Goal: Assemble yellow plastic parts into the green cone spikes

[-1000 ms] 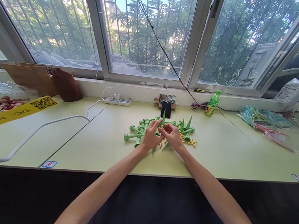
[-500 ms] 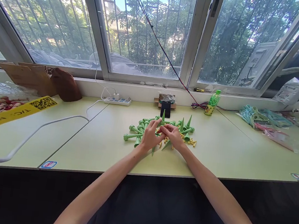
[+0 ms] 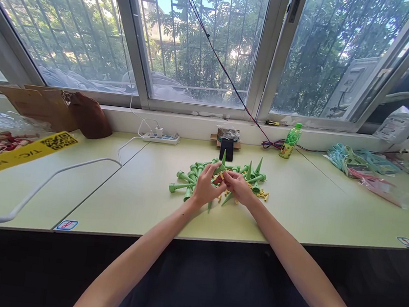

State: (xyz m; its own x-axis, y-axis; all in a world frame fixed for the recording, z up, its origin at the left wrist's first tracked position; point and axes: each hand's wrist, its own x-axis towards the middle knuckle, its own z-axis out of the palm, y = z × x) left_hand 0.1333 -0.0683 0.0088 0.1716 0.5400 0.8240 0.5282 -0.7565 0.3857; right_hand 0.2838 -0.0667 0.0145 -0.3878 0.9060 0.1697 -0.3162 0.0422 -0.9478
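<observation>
My left hand [image 3: 205, 185] is closed at the middle of a pile of green plastic spikes [image 3: 186, 176], its fingers around a green cone-shaped spike that they mostly hide. Close against it, my right hand [image 3: 239, 186] pinches a small yellow peg [image 3: 222, 176] between thumb and fingertips. The fingertips of both hands meet, so the exact contact of peg and spike cannot be made out. More yellow pegs [image 3: 263, 196] lie loose to the right, among green spikes. A few spikes [image 3: 249, 171] stand point up behind my right hand.
Behind the pile lie a black phone [image 3: 227, 149] and a small cardboard box [image 3: 215, 139]. A green bottle [image 3: 290, 141] stands back right. A white power strip [image 3: 162, 139] sits back left, its cable crossing the table [image 3: 129, 199]. Bagged items [image 3: 378, 188] lie far right.
My right hand's fingers have shifted and turned slightly at the left hand, and the yellow peg shows more clearly between them now. My left hand stays almost still.
</observation>
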